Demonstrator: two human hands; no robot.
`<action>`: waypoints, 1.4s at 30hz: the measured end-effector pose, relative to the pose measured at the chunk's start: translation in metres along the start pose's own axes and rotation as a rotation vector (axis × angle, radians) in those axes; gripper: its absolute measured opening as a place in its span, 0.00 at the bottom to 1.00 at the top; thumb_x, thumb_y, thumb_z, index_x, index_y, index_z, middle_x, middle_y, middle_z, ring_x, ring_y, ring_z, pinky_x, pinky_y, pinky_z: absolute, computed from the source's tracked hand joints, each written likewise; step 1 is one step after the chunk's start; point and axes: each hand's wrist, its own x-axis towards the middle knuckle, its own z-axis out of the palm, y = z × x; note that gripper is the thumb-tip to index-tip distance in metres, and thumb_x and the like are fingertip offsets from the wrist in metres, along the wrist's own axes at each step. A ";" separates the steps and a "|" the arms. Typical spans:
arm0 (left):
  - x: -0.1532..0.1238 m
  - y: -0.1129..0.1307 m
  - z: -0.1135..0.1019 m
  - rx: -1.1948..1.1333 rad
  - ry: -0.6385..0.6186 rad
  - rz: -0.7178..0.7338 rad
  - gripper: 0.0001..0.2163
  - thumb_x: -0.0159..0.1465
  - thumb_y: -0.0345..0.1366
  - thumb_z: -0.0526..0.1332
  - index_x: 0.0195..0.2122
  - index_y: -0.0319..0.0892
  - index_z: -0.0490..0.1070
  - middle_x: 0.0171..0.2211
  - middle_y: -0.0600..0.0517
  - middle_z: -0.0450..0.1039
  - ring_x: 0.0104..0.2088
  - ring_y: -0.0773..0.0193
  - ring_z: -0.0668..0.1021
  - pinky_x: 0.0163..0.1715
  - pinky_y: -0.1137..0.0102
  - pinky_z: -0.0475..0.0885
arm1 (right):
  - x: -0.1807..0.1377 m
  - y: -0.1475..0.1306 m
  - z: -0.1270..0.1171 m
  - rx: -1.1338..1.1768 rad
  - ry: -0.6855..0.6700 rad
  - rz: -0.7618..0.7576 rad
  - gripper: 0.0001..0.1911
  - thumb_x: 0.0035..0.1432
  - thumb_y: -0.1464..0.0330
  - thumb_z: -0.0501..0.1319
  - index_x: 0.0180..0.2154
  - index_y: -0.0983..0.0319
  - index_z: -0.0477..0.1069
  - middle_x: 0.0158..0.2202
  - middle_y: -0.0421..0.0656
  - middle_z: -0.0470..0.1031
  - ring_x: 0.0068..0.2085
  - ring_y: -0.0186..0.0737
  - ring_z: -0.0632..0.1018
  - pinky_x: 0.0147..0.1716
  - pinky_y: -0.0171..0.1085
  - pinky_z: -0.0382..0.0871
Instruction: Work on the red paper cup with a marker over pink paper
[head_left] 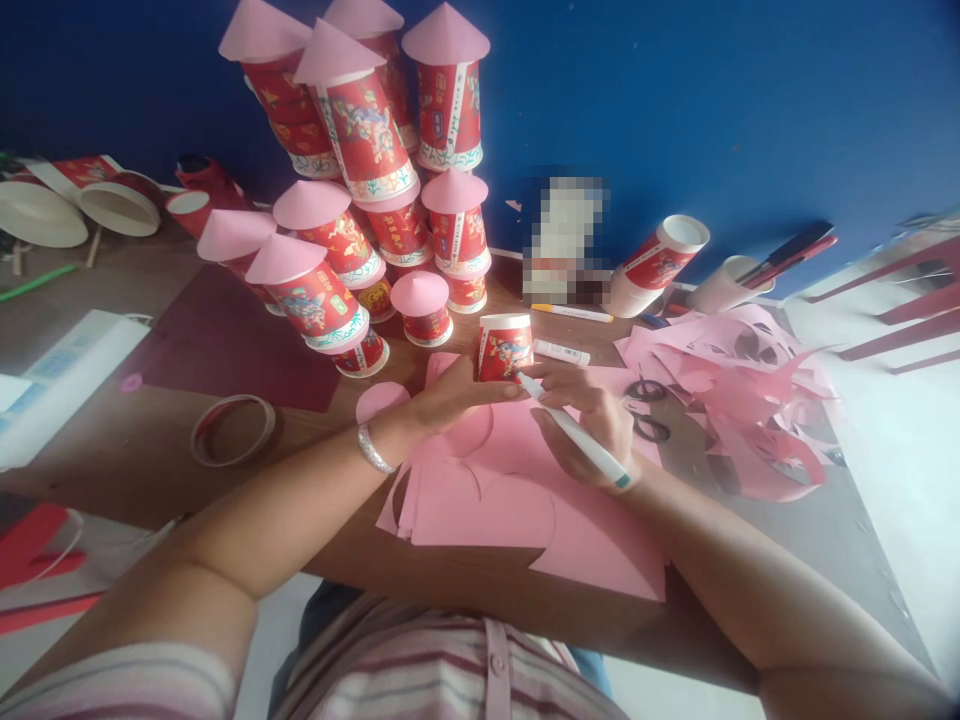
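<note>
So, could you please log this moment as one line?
left hand: holds red paper cup on pink paper | right hand: holds white marker at cup's base | scissors beside

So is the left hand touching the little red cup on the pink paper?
Touching. The head view shows the left hand with its fingers pressed against the side of the red cup, which stands upside down on the pink paper; no gap shows between them.

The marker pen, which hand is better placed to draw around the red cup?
Right. The right hand already holds the marker pen, tip at the red cup, which the left hand steadies.
</note>
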 end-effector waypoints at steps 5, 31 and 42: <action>0.003 0.002 0.002 -0.052 0.042 -0.040 0.27 0.57 0.47 0.89 0.52 0.42 0.83 0.50 0.44 0.87 0.56 0.46 0.87 0.61 0.53 0.79 | 0.000 0.001 -0.001 0.053 0.003 0.001 0.14 0.76 0.74 0.68 0.57 0.54 0.74 0.50 0.46 0.88 0.51 0.48 0.93 0.47 0.47 0.93; 0.003 -0.003 -0.004 -0.100 0.085 0.048 0.20 0.67 0.42 0.80 0.57 0.46 0.81 0.51 0.47 0.86 0.56 0.51 0.86 0.59 0.58 0.79 | 0.004 0.004 -0.002 -0.076 0.002 -0.060 0.15 0.74 0.75 0.68 0.56 0.54 0.73 0.49 0.47 0.88 0.50 0.51 0.93 0.43 0.49 0.92; 0.001 0.007 0.005 -0.048 0.060 -0.015 0.19 0.61 0.41 0.85 0.47 0.43 0.80 0.43 0.50 0.82 0.45 0.58 0.82 0.47 0.64 0.77 | 0.004 -0.002 0.000 -0.079 -0.040 -0.088 0.18 0.73 0.79 0.66 0.58 0.56 0.74 0.50 0.48 0.89 0.52 0.48 0.93 0.47 0.45 0.92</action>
